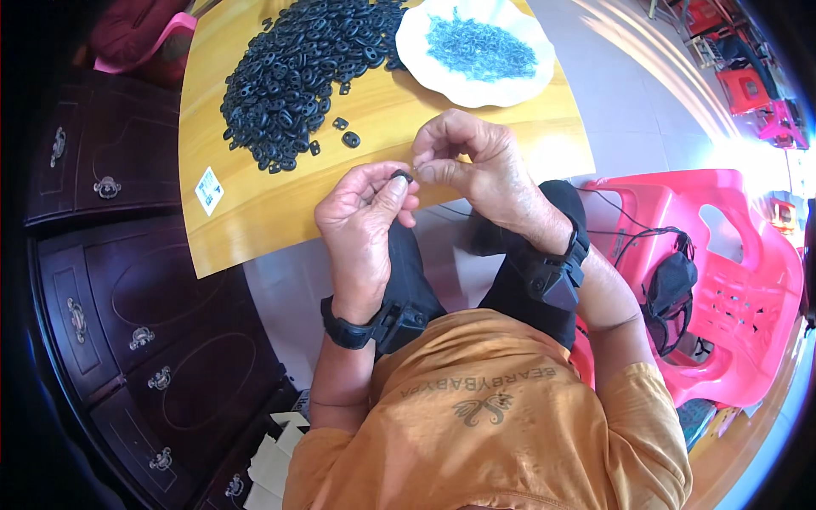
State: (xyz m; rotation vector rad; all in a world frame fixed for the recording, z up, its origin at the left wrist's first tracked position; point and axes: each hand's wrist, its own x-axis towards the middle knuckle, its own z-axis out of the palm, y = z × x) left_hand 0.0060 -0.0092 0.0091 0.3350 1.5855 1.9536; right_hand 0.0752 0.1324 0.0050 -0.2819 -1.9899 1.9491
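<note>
My left hand [364,223] pinches a small black oval piece [402,175] between thumb and fingertips, just off the near edge of the table. Close beside it on the right, my right hand [484,166] has thumb and fingers pressed together in a pinch; whatever is between them is too small to make out. Beyond my hands lies a large heap of black two-holed plastic pieces [285,85]. One loose black oval piece [351,139] rests apart from the heap. A white scalloped plate [416,55] holds many thin, tiny blue-grey bits [484,49].
The yellow wood-grain table [229,229] carries a white printed sticker [208,191] at its left. Dark drawer cabinets [170,340] stand on the left. At right, a pink plastic chair [722,297] holds a black pouch [671,285] and cables. Another pink seat is at far left.
</note>
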